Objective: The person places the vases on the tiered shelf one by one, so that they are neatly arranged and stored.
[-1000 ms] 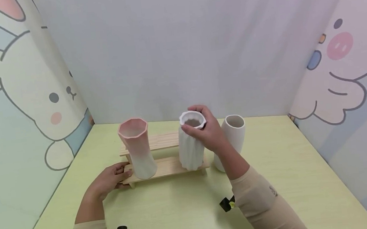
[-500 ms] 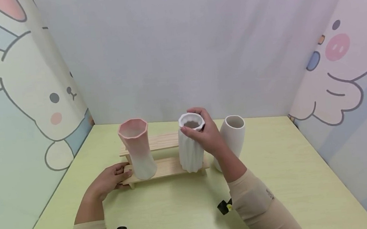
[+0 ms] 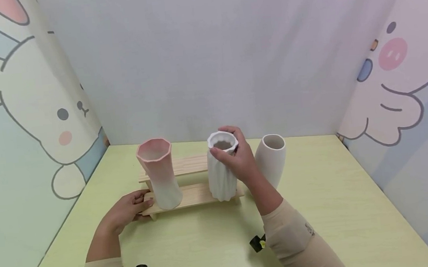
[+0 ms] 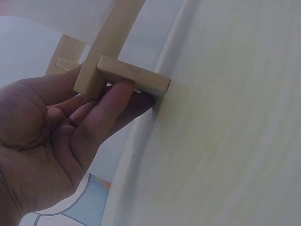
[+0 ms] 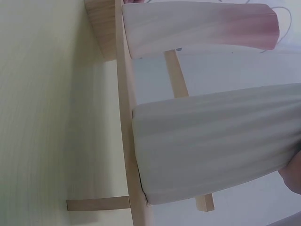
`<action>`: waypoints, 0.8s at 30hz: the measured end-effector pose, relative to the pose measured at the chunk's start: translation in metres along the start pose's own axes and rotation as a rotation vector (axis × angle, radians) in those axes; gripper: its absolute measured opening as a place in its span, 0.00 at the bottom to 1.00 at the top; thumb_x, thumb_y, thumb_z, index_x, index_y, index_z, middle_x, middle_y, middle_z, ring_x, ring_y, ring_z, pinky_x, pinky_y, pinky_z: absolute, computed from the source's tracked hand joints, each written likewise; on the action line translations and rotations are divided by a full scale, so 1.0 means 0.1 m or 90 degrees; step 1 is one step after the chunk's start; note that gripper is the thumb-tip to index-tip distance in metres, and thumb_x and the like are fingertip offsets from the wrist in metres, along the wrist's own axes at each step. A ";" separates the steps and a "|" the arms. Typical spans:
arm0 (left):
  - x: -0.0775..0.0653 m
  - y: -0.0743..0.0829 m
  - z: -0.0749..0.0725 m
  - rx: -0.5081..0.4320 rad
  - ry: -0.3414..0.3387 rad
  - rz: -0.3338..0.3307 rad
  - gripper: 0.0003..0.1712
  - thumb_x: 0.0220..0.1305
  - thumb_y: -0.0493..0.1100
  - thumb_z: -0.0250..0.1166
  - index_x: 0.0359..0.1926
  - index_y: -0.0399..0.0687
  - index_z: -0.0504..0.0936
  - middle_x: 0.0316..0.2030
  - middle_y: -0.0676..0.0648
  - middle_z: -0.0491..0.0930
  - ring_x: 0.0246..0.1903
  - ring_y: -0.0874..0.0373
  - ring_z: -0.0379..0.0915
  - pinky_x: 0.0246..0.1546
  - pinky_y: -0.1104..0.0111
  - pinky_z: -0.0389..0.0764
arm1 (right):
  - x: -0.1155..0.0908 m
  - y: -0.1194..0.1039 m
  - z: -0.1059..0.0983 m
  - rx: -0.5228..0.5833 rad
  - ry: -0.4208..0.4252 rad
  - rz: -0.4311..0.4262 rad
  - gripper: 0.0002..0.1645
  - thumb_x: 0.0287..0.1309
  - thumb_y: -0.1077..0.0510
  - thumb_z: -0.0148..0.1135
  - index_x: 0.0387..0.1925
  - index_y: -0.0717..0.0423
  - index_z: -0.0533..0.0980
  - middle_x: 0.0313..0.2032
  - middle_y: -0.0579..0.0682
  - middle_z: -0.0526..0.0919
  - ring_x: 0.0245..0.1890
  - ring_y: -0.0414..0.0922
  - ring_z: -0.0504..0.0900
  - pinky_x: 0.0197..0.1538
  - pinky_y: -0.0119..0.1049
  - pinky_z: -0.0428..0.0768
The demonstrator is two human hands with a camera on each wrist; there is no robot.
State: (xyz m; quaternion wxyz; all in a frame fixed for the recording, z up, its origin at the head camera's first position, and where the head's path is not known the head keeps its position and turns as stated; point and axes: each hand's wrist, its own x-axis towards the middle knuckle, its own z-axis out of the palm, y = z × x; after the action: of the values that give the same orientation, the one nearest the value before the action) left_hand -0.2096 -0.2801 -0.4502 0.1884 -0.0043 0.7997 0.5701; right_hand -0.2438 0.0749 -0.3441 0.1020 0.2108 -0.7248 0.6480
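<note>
My right hand grips a white fluted vase near its scalloped rim, thumb on the near side. The vase stands upright at the right end of the lower step of a two-step wooden rack; in the right wrist view the base of the fluted vase meets the board edge. A pink-to-white vase is on the same step at the left. My left hand holds the rack's left end, thumb over the board; in the left wrist view its fingers wrap the rack's leg.
Behind my right forearm a smooth white vase stands on the pale green table, right of the rack. The rack's upper step lies behind the two vases. Walls with cartoon animals enclose the table's sides, and a plain backdrop rises behind.
My right hand has shifted slightly left and toward me, and the fluted vase has come down a little on the lower step. The left hand stays on the rack.
</note>
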 end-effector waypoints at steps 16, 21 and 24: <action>0.00 -0.02 -0.01 -0.002 0.004 -0.002 0.42 0.69 0.52 0.62 0.74 0.36 0.56 0.68 0.31 0.65 0.52 0.53 0.77 0.47 0.59 0.85 | -0.01 -0.01 0.02 -0.015 0.015 -0.014 0.35 0.52 0.48 0.70 0.61 0.43 0.66 0.45 0.52 0.80 0.42 0.47 0.80 0.42 0.43 0.82; 0.00 -0.03 -0.01 0.002 0.002 0.005 0.42 0.69 0.52 0.62 0.74 0.37 0.56 0.68 0.31 0.64 0.53 0.53 0.77 0.47 0.60 0.85 | -0.01 0.00 0.02 -0.024 0.024 -0.016 0.35 0.52 0.47 0.70 0.61 0.42 0.67 0.45 0.52 0.80 0.43 0.46 0.80 0.42 0.43 0.82; 0.00 -0.03 -0.01 0.004 -0.001 0.009 0.42 0.69 0.52 0.61 0.74 0.37 0.56 0.68 0.32 0.65 0.53 0.53 0.76 0.47 0.60 0.85 | -0.01 0.00 0.01 -0.029 0.022 -0.013 0.36 0.52 0.47 0.70 0.61 0.41 0.67 0.46 0.52 0.80 0.43 0.47 0.79 0.43 0.44 0.82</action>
State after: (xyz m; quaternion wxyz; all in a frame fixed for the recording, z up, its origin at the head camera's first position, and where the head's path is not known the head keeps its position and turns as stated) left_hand -0.2095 -0.2820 -0.4531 0.1847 0.0022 0.8014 0.5689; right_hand -0.2425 0.0743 -0.3450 0.1258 0.2050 -0.7352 0.6337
